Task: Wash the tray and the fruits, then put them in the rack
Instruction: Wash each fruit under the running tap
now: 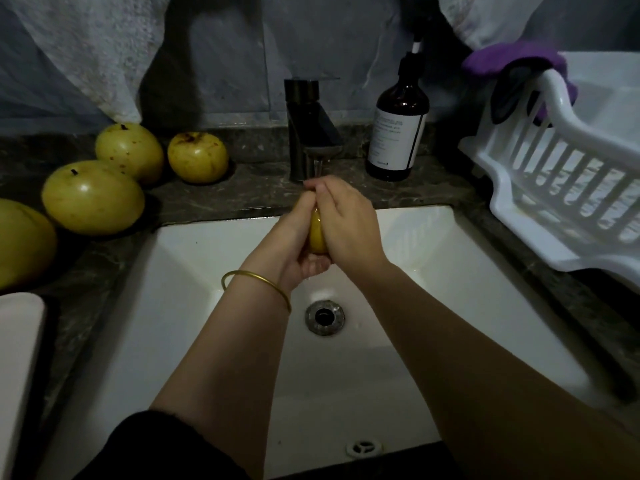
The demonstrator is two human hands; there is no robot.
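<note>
Directly beneath the spout of the dark metal faucet [308,126], a small yellow round fruit [317,233] is held over the white rectangular ceramic sink [173,271]. It is clasped between both hands. The left hand [294,237], marked by a thin gold bangle [256,282] at the wrist, is curled around its left side. The right hand [346,220] is wrapped over its right side, and its fingers [329,190] are closed over the top. Only a narrow strip of the fruit is seen between the palms. A thin stream of water [318,166] is seen falling from the spout onto the fingertips.

Four larger yellow-green round fruits [92,197] are laid on the dark marbled stone tabletop [263,192] to the left of the faucet, the outermost being cut off by the picture's edge. A white slatted plastic rack [554,188] is set on the tabletop to the right of the sink, and a purple cloth [512,58] is draped over its far rim. A brown glass pump bottle [398,129] with a white label is stood between faucet and rack. At the lower left edge a white rounded object [17,341], possibly the tray, is only partly seen.
</note>
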